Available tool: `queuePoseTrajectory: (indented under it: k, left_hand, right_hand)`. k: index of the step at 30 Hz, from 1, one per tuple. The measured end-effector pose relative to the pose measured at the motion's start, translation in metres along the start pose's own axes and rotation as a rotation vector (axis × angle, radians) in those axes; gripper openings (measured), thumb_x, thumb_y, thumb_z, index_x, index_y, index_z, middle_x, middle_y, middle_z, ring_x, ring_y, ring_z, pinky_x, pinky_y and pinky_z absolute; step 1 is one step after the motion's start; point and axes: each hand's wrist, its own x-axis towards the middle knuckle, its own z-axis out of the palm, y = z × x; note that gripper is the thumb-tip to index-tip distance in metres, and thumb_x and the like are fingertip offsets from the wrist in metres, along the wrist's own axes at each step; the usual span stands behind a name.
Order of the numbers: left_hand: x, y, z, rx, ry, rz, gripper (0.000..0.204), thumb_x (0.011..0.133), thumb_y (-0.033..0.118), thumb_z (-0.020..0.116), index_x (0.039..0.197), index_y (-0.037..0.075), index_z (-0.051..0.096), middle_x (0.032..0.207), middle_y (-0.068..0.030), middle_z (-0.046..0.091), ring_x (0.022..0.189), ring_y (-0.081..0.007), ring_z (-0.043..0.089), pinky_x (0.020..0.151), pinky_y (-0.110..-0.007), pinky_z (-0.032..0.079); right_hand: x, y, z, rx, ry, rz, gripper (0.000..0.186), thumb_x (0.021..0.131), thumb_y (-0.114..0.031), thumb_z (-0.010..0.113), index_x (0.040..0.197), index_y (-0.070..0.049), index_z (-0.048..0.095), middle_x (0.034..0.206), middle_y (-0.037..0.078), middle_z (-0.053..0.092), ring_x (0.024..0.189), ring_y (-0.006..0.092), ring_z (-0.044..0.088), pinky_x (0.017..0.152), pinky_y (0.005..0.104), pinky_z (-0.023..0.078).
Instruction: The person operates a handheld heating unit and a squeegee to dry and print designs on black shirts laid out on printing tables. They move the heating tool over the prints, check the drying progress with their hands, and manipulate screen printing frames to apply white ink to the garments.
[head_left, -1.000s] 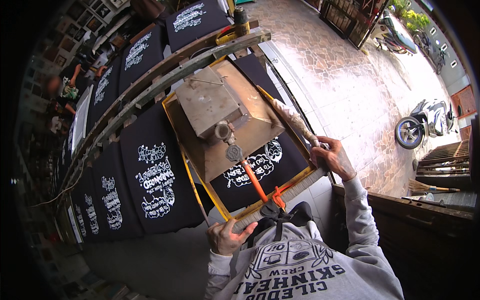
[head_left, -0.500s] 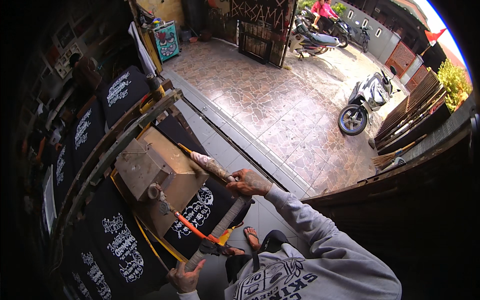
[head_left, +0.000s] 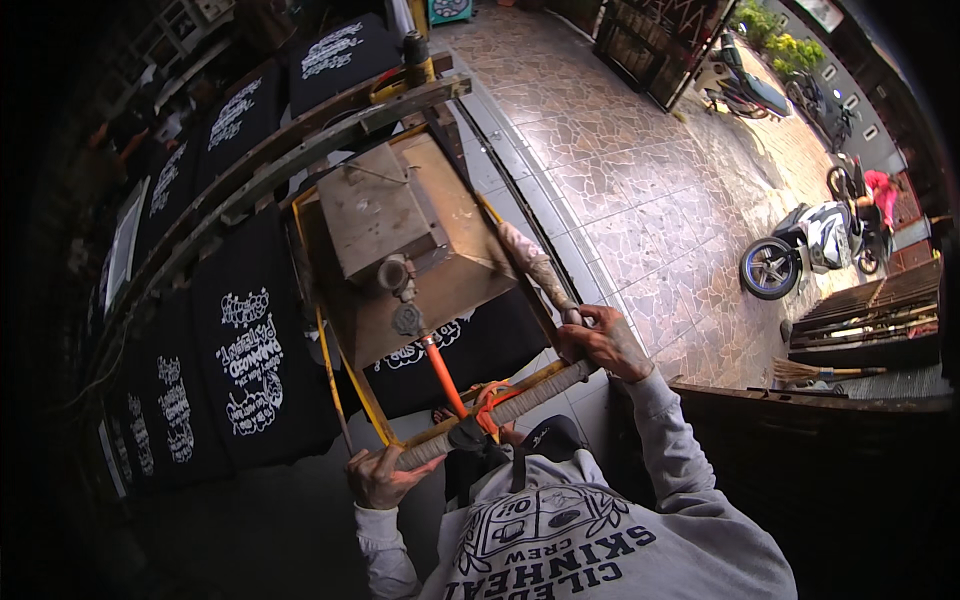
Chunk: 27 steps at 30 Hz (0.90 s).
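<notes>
A metal box unit [head_left: 380,215] on a broad, sloped metal hood [head_left: 450,305] sits in a yellow-edged frame [head_left: 360,390], with an orange hose [head_left: 445,375] running from its valve toward me. My left hand [head_left: 385,478] grips the left end of the cloth-wrapped front bar [head_left: 530,398]. At the right, my right hand [head_left: 605,340] is closed on a wrapped handle [head_left: 540,265] where it meets that bar. Orange cord and black material are bunched on the bar's middle. Under the hood lies a black shirt [head_left: 490,335] with white print, partly hidden.
More printed black shirts [head_left: 235,400] lie on boards beside wooden rails [head_left: 260,200]. Dim figures [head_left: 125,140] are at the far left. Right are a tiled yard [head_left: 600,150], a scooter [head_left: 820,240], a person in pink [head_left: 880,195], a broom [head_left: 830,370] and a dark ledge [head_left: 800,397].
The view swung toward the yard half a second ago and is back down on the metal unit. The person in pink has moved along the yard. Both my hands keep their grip.
</notes>
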Motion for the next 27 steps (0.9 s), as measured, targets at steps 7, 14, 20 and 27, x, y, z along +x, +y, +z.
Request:
queuePoseTrajectory:
  k: [7,14,20,27]
  left_hand:
    - [-0.005,0.017,0.007,-0.160,0.046,0.038,0.056,0.062,0.056,0.085,0.061,0.014,0.047,0.048,0.0016,0.054,0.037,-0.0139,0.052,0.041,-0.028,0.036]
    - [-0.003,0.024,-0.007,-0.174,-0.047,-0.020,0.052,0.065,0.055,0.083,0.066,0.011,0.056,0.060,-0.0020,0.064,0.052,-0.0157,0.065,0.052,-0.028,0.051]
    - [-0.003,0.017,-0.007,-0.300,-0.020,-0.015,0.049,0.063,0.049,0.085,0.071,0.011,0.056,0.062,-0.0026,0.065,0.052,-0.0182,0.065,0.050,-0.031,0.052]
    - [0.007,0.007,-0.025,-0.437,-0.293,-0.083,0.039,0.073,0.042,0.079,0.076,0.007,0.063,0.061,-0.0081,0.062,0.053,-0.0274,0.064,0.051,-0.037,0.052]
  right_hand:
    - [-0.023,-0.009,-0.013,0.163,-0.044,0.099,0.019,0.090,-0.017,0.067,0.091,0.001,0.061,0.072,0.006,0.066,0.062,0.0107,0.065,0.055,0.0244,0.052]
    - [-0.030,-0.002,-0.013,0.178,-0.044,0.077,0.018,0.090,-0.017,0.064,0.088,0.000,0.058,0.066,0.008,0.064,0.056,0.0148,0.063,0.054,0.0268,0.052]
    - [-0.025,0.007,-0.009,0.149,0.028,0.077,0.019,0.089,-0.019,0.066,0.086,-0.001,0.058,0.064,0.006,0.063,0.052,0.0121,0.059,0.050,0.0247,0.048]
    - [-0.026,0.030,-0.016,-0.246,-0.012,-0.279,0.025,0.094,-0.023,0.060,0.107,-0.004,0.067,0.101,0.012,0.061,0.075,0.0125,0.062,0.068,0.0273,0.050]
